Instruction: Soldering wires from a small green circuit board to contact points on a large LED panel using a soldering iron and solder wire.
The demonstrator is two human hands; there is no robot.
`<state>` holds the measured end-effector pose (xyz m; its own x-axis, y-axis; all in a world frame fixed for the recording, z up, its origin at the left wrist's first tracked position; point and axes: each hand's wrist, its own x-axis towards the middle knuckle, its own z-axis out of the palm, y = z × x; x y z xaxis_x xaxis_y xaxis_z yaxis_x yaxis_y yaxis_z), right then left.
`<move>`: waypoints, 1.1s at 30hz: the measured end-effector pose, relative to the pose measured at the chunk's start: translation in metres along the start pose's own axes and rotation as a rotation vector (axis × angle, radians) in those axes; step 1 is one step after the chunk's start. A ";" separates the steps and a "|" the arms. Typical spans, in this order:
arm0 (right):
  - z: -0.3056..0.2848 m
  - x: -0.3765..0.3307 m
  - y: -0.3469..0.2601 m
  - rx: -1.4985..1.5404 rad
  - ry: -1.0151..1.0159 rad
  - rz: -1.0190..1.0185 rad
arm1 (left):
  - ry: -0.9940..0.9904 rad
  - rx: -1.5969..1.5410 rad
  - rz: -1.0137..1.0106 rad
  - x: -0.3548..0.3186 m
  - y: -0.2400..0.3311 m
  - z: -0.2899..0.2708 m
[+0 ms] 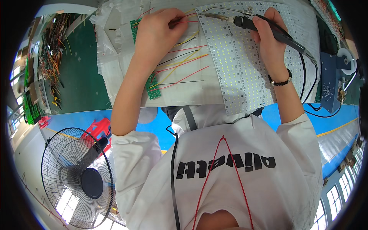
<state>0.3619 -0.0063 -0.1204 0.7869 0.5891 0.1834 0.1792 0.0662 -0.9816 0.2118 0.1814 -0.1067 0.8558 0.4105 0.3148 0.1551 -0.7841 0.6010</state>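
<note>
One thin red wire and one soldering iron are near each other at 12 o'clock, by the edge of the white lamp panel; I judge this as a soldering step.
The left hand, between 11 and 12 o'clock, is back-up, its fingers bent toward 2 o'clock and seeming to pinch thin wire; exactly which, I cannot tell. The right hand, between 1 and 2 o'clock, grips the iron like a pen, tip toward 10 o'clock; contact is unclear. The next move probably calls for a still wire and a steady tip.
</note>
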 end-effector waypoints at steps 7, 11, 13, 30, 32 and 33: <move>0.000 0.001 0.001 0.150 -0.004 0.023 | 0.000 -0.006 0.004 0.001 -0.001 0.001; -0.001 0.001 0.001 0.157 0.012 0.035 | 0.003 -0.003 0.013 0.000 -0.002 0.000; -0.001 0.002 0.002 0.179 0.014 0.048 | -0.053 -0.003 -0.021 0.000 0.000 -0.003; 0.001 0.001 -0.002 0.144 0.018 0.038 | -0.221 -0.077 0.141 -0.003 -0.003 -0.017; 0.001 0.000 -0.003 0.125 0.022 0.039 | -0.212 -0.054 0.135 -0.004 -0.001 -0.015; 0.000 0.000 -0.003 0.114 0.022 0.037 | -0.175 -0.087 0.062 -0.004 0.002 -0.012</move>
<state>0.3615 -0.0063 -0.1173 0.8049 0.5749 0.1471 0.0828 0.1366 -0.9872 0.2029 0.1837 -0.0981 0.9363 0.2696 0.2250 0.0629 -0.7592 0.6478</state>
